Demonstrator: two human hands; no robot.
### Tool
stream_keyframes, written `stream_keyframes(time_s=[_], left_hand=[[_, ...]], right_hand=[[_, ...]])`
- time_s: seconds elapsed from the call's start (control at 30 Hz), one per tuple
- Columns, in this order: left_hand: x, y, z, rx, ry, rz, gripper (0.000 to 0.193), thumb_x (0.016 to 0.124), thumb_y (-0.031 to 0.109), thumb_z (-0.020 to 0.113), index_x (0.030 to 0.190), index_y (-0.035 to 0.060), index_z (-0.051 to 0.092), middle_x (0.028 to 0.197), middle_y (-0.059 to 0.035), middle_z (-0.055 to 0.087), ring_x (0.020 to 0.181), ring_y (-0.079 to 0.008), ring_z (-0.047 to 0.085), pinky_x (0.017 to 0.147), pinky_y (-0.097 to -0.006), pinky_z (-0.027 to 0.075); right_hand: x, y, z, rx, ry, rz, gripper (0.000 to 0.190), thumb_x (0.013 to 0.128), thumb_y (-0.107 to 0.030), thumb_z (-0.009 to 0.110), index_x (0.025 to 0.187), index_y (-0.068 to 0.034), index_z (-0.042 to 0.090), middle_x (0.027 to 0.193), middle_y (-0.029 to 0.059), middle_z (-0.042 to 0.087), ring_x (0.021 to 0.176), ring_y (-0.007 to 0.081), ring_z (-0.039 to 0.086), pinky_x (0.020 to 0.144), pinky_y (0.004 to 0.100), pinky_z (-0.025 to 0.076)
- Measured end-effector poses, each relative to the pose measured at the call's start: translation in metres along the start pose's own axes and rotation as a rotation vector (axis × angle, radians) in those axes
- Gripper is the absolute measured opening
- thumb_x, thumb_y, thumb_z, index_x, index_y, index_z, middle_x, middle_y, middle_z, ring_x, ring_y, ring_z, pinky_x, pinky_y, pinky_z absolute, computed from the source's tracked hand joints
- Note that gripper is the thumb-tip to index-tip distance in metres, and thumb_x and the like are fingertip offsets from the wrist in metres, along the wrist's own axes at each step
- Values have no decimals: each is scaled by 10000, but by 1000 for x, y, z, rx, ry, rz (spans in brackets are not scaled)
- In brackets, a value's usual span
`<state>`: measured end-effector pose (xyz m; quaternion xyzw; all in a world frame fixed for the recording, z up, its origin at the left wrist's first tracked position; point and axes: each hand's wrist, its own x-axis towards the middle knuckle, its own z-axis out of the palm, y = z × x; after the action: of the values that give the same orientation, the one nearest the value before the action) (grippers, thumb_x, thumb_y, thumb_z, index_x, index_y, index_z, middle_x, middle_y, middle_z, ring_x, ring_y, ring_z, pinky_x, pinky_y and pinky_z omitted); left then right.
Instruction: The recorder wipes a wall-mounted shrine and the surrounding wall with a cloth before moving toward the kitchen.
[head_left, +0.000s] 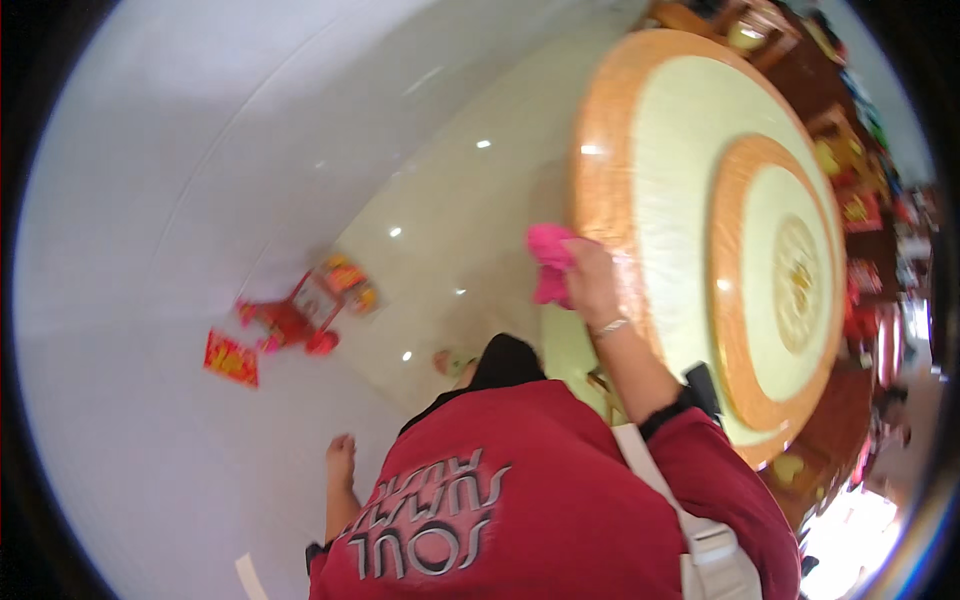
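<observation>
My right hand (592, 281) grips a bright pink cloth (551, 264) at the edge of a large round table (609, 161) with an orange-gold rim and a pale top. The cloth hangs just outside the rim, over the floor. On the table sits a smaller raised round turntable (731, 225) with the same kind of rim and a patterned centre. My left hand (341, 448) hangs low at my side, its fingers curled; I see nothing in it.
Red and gold decorations (289, 322) stand by the pale wall (150, 247), with a red paper sign (232, 358) on it. Glossy tiles (450, 217) cover the floor. Wooden chairs (795, 469) stand around the table's far side.
</observation>
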<state>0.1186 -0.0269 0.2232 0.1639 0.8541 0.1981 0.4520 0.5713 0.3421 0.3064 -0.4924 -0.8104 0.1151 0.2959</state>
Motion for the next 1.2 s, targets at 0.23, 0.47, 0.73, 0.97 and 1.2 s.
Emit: stream_keyframes(time_s=[0.23,0.47,0.73,0.97,1.2], left_hand=[[27,34,-2,-75,-290,-16,297,822,250,557,1015,25,539,744,-32,551,611,-127,521,462,-239,402],[136,47,9,-92,-476,161,206,849,173,514,962,3,539,722,-43,534,573,-122,476,507,-249,419],[109,176,87,569,-686,749,214,851,167,521,961,-14,544,722,-49,542,580,-123,482,529,-239,417],[-101,328,229,672,-903,594,284,871,216,521,1024,-21,552,821,-87,601,690,-157,564,621,-239,446],[-212,403,351,1001,-1537,341,326,858,226,529,1078,-14,533,904,-114,617,807,-206,608,710,-302,494]], right_hand=[[13,-24,-30,88,168,-25,278,688,-85,554,964,-51,554,879,131,564,831,321,529,724,422,416],[-6,-26,-35,152,-78,173,170,714,-196,521,808,-70,583,787,156,594,759,313,569,678,412,437],[-165,-69,-120,516,-386,353,290,783,-208,451,1014,-65,551,893,164,561,876,319,535,793,414,417],[-293,-67,-185,497,-199,889,303,744,-233,450,950,-69,599,906,165,607,851,326,568,771,414,434],[-412,-150,-180,511,314,1722,341,761,-244,432,1010,-88,604,952,170,607,893,320,568,803,380,434]])
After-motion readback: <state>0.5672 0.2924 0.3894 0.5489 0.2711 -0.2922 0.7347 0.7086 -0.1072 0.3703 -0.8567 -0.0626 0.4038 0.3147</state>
